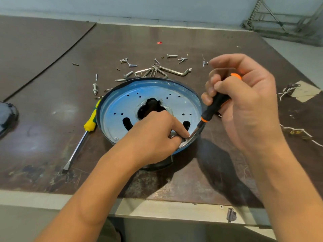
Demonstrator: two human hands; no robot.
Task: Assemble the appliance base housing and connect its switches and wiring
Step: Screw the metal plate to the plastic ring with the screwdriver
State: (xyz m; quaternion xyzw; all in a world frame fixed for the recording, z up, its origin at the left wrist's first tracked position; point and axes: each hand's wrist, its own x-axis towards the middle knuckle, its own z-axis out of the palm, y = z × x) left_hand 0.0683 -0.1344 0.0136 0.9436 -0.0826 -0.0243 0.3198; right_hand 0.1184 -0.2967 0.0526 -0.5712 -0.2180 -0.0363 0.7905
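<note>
The round base housing [122, 109] lies on the table with its shiny perforated metal plate facing up, inside a dark rim. My left hand [153, 137] rests on the plate's near right part, fingers pinching a small metal piece by a screw at the rim. My right hand [244, 98] grips a black and orange screwdriver [212, 107] tilted down to the left, its tip meeting that screw next to my left fingertips. What lies under my left hand is hidden.
A yellow and green flat screwdriver [83, 135] lies left of the housing. Hex keys [167, 70] and several loose screws [130, 64] are scattered behind it. White wires [297, 131] and a paper scrap sit at the right; a dark object [7, 116] sits at the left edge.
</note>
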